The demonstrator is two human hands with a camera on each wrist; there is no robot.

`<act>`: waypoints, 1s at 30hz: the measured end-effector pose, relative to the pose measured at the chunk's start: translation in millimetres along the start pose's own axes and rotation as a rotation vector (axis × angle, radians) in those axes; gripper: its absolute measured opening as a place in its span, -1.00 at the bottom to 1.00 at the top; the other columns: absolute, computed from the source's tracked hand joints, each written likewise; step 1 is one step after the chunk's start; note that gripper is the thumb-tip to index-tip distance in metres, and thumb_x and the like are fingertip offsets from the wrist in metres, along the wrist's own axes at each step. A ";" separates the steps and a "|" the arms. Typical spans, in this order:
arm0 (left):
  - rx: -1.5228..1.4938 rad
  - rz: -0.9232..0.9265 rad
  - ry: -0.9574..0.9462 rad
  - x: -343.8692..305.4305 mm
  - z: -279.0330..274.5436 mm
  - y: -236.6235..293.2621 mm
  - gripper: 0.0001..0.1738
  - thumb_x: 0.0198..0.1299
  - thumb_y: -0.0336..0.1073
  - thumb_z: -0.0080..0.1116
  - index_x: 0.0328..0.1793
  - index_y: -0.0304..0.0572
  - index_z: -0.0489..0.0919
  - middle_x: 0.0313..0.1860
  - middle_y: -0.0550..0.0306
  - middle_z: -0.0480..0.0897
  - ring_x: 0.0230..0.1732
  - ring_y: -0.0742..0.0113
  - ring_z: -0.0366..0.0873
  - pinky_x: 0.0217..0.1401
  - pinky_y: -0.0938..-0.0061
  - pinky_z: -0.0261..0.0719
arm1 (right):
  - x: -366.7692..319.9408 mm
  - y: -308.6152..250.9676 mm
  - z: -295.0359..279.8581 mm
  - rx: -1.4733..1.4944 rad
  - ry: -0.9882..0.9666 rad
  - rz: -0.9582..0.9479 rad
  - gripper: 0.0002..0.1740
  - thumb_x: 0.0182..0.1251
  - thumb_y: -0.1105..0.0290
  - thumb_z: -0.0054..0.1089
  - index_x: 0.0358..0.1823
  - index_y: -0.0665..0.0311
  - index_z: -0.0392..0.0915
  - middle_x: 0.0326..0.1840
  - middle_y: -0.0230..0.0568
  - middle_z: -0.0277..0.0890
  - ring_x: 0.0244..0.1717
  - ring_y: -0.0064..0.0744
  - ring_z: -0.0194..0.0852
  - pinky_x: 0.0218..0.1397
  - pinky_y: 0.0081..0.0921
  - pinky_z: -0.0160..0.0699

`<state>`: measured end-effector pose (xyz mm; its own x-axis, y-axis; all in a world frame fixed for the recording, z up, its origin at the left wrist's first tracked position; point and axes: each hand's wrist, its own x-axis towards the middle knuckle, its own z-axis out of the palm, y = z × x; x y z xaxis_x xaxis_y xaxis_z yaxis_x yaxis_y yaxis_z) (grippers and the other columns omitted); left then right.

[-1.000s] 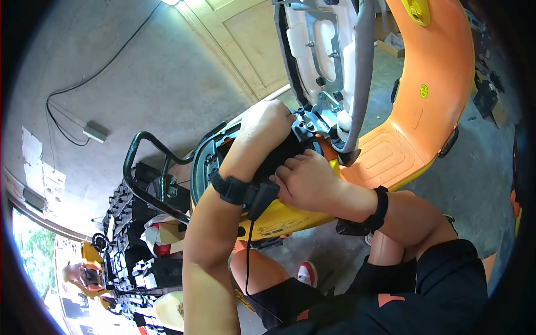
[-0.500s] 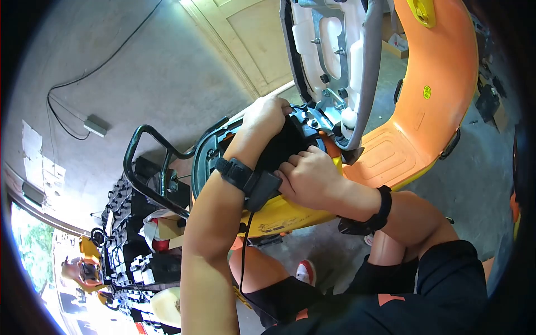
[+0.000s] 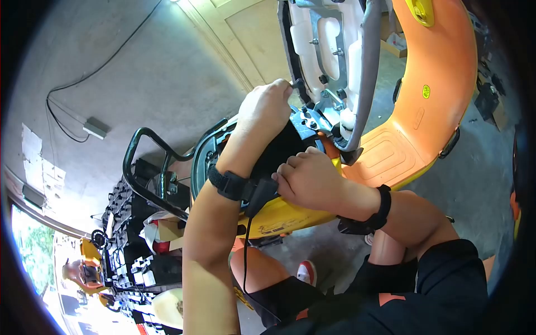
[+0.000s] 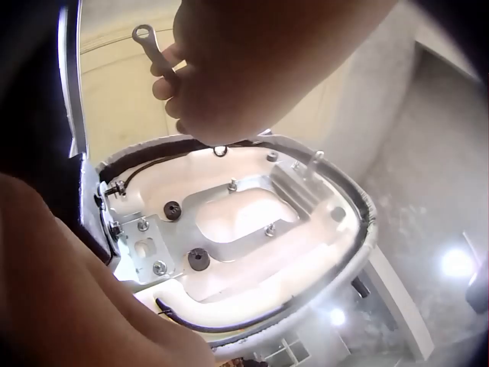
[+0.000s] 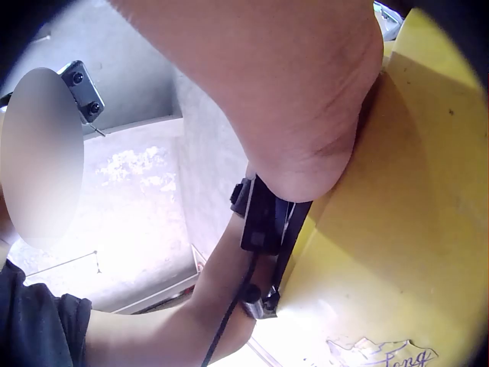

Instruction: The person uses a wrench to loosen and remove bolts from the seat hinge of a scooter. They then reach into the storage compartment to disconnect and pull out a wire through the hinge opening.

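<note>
Lifting clear of the hinge bolts, the left hand (image 3: 265, 109) now pinches the small wrench (image 4: 155, 52) up beside the raised seat underside (image 4: 229, 222), so that fastener looks dealt with. The right hand (image 3: 307, 180) stays curled over the storage tub (image 3: 276, 152) rim, steadying it.

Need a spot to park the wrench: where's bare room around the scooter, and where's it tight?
Free: the ribbed orange footboard, right of the yellow body; also bare concrete floor beyond it. Crowded: the hinge zone under the raised seat, where the left hand holds the wrench and the right hand rests; left floor is packed with black boxes.
</note>
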<state>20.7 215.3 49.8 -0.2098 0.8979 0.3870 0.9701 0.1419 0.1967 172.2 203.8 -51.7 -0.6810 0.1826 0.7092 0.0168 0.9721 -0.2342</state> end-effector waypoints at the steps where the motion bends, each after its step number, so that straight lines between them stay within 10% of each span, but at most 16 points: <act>1: 0.000 -0.002 0.000 -1.5 -2.3 3.4 -0.74 0.43 -0.24 0.07 -0.02 -0.23 0.69 -0.16 -0.30 0.73 -0.03 -0.32 0.69 0.08 -0.06 0.61 | 0.0 -0.1 -0.1 0.001 -0.002 -0.001 -0.74 0.35 0.30 0.21 -0.49 0.23 0.65 -0.57 -0.18 0.58 -0.45 -0.14 0.63 -0.23 -0.19 0.45; 30: 0.008 -0.007 -0.293 -4.9 5.0 -1.6 -0.67 0.36 -0.22 0.13 0.13 -0.12 0.76 -0.03 -0.29 0.75 0.07 -0.34 0.67 0.24 0.01 0.62 | -0.3 -0.3 -1.5 -0.019 -0.056 0.017 -0.74 0.37 0.26 0.18 -0.42 0.21 0.70 -0.48 -0.18 0.63 -0.37 -0.16 0.66 -0.16 -0.20 0.46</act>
<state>20.7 212.7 43.0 -0.1735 0.9788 0.1092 0.9700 0.1507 0.1909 173.6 203.7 -50.9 -0.7205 0.1911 0.6666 0.0423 0.9716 -0.2328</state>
